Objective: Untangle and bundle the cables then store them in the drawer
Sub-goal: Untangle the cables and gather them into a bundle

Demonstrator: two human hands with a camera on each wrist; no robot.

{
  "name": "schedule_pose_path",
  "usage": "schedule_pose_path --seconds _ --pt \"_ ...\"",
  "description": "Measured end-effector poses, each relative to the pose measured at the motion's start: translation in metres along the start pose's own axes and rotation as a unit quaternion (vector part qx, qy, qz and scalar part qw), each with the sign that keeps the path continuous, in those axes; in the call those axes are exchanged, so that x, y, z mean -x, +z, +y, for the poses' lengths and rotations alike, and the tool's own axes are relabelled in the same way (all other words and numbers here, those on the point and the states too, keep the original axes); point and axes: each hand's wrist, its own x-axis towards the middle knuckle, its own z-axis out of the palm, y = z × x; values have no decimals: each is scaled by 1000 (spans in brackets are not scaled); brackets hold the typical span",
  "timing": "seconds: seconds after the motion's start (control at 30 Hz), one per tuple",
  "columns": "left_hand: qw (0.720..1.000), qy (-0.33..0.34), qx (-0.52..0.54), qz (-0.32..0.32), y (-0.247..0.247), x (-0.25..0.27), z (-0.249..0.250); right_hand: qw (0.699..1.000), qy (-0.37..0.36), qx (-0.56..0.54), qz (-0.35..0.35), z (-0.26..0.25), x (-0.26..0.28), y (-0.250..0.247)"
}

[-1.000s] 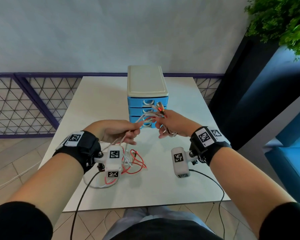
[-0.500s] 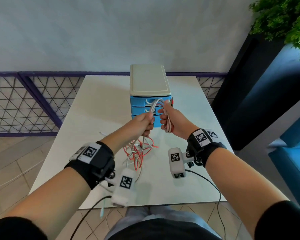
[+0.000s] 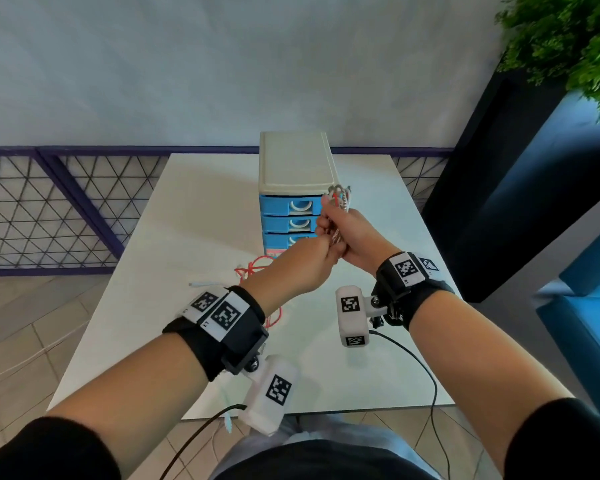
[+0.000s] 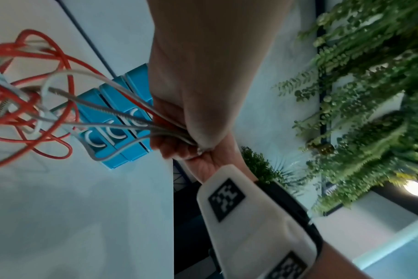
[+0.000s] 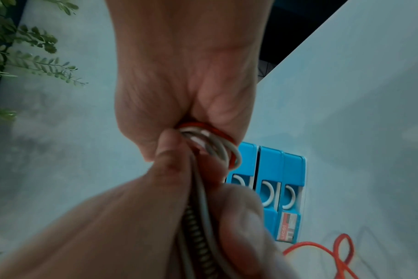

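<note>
Red, white and grey cables [image 3: 338, 216] gripped in both fists, left hand [image 3: 305, 268] now pressed against right hand [image 3: 352, 237] before the blue drawer unit [image 3: 288, 206] (drawers closed). Raised higher than a second ago, slack red loops [image 3: 257, 268] trailing onto the white table [image 3: 187, 237]

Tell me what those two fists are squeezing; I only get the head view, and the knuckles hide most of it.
Observer: The right wrist view shows red and white cables bent into a tight loop between the left hand and the right hand.
Operator: Is the whole tangle gathered up?
Observer: No. The left wrist view shows loose red and white strands trailing from the fists toward the table.
Operator: Is the bottom drawer open?
Observer: No, the right wrist view shows all three blue drawers shut.
</note>
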Motion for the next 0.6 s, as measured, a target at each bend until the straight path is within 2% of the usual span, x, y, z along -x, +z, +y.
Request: schedule_pose_path --seconds 0.1,0.2,0.33,0.4,0.5,0.6 --pt "996 34 27 -76 -1 1 -8 996 -8 -88 21 -1 -3 -2" --pt "991 27 67 -115 2 7 -31 981 -6 -192 29 -5 -4 -4" --pt "987 35 107 -113 8 12 -50 972 10 -232 40 -4 -2 4" --pt "989 36 79 -118 6 12 -55 971 5 -234 53 -2 -3 7" --pt "991 -4 43 -129 4 17 -81 969 -25 -232 85 -11 -6 2" --pt "988 -39 123 -79 2 21 -103 966 -63 -213 133 -26 -7 -7"
